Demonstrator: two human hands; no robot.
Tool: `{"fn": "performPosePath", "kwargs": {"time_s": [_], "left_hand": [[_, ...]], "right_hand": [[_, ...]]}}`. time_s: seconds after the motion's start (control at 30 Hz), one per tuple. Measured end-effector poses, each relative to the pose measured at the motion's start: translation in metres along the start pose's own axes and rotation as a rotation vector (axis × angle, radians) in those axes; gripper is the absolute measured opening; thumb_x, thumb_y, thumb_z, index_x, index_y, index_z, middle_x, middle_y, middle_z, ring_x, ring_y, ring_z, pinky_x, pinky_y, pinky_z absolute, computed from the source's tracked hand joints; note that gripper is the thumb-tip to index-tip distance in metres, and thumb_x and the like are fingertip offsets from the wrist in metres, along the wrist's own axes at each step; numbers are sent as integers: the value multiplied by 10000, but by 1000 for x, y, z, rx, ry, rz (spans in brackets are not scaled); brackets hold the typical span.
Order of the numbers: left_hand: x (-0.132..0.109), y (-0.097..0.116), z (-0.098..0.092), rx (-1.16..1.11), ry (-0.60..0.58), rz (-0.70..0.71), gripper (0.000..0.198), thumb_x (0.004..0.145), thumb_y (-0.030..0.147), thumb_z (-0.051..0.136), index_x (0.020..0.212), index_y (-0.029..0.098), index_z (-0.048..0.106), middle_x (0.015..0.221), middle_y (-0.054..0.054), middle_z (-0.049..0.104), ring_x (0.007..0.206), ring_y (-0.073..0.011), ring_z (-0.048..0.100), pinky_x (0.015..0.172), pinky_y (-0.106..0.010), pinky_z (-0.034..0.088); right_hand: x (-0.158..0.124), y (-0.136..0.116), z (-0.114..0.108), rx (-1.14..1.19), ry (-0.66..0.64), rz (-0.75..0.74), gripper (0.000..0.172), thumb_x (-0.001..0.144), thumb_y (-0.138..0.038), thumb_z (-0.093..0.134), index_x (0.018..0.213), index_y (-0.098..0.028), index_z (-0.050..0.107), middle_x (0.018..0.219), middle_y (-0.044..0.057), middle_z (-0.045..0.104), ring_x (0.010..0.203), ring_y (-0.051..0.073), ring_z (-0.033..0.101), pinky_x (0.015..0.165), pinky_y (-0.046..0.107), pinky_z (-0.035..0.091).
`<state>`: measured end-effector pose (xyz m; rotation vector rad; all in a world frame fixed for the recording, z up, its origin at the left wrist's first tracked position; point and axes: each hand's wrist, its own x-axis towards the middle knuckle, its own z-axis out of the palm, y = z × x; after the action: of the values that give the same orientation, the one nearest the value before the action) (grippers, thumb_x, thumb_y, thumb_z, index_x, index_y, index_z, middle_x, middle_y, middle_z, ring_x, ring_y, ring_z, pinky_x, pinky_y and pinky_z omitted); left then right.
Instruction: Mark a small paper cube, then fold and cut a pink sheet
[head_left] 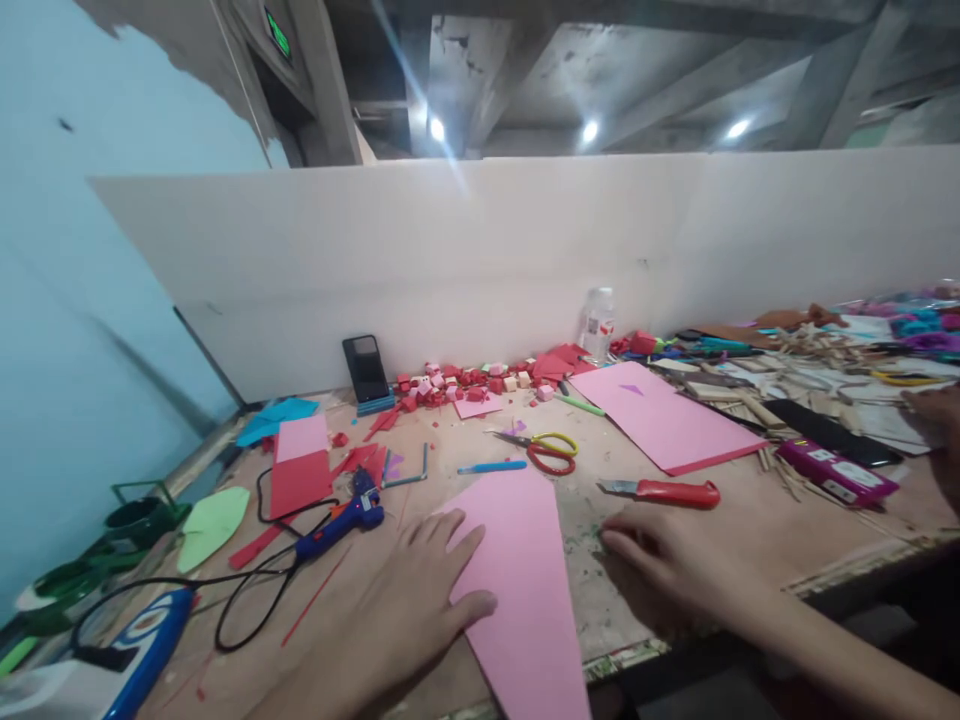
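A pink foam or paper sheet (517, 570) with angled top corners lies on the table and hangs over its front edge. My left hand (427, 570) rests on the sheet's left side, fingers spread and thumb pointing right. To the right of the sheet, my right hand (660, 560) is on the tabletop with its fingers curled in; I see nothing held in it. Just above that hand lies a red-handled utility knife (660, 492). Beyond the sheet are a blue pen-like tool (492, 467) and scissors (544, 450) with yellow and red handles.
A blue glue gun (337, 525) with a looping black cord lies left. Small red and pink cubes (472, 380), a phone (366, 370) and a bottle (600, 325) stand along the white partition (450, 270). Another pink sheet (660, 415) and a purple box (836, 472) are right.
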<state>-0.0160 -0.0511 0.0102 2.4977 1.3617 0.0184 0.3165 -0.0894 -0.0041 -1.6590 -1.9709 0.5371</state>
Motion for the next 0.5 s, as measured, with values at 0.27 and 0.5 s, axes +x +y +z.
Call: {"fn": "performPosePath", "kwargs": {"time_s": [0.27,0.5], "left_hand": [[-23,32,12,-1,-1,-94,590,988,535,587,1508,256,588,1621,-171,487,1480,-447,442,1215,-661,332],[4,11,-10,-286,275,56,265,889,329,680,1113,219,769,1508,-166,589,1406,-410,504,1193,-637,334]], "right_hand": [[44,-38,25,340,-122,175,142,799,-329,737,877,-216,772,847,42,758,837,266,673,703,314,460],[97,-55,37,596,-227,219,221,729,-384,765,742,-170,710,687,18,660,642,176,597,593,267,428]]}}
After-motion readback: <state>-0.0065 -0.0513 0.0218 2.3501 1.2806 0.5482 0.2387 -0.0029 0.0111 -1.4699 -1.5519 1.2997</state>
